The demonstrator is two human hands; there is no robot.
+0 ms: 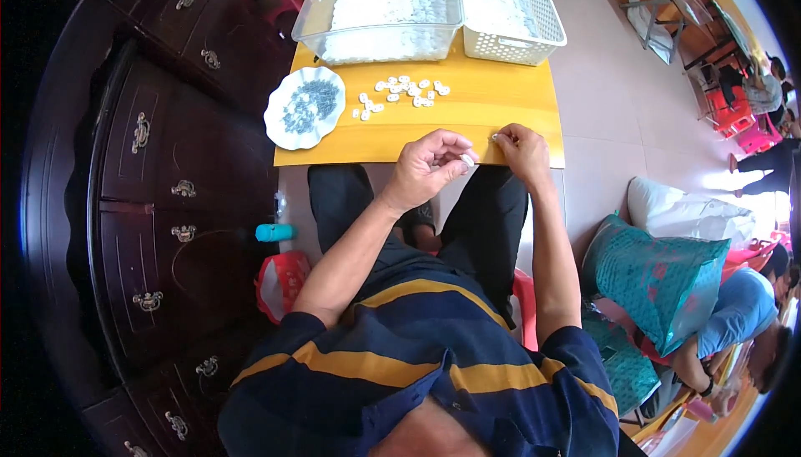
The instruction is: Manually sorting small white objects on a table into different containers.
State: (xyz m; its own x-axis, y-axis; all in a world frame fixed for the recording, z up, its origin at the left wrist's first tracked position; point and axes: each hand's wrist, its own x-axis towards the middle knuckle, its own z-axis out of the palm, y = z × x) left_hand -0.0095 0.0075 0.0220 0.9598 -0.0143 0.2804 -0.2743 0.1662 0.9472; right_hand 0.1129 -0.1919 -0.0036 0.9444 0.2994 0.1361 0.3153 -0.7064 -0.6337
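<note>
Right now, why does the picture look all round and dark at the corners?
Head view: the fisheye lens bends the yellow table and dark cabinet edges toward a black rim; bright glare washes out the right side; the left hand and right hand look sharp at the centre.

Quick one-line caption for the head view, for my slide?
Both hands, left hand and right hand, pinch small white pieces at a yellow table's near edge, loose white pieces beyond.
</note>
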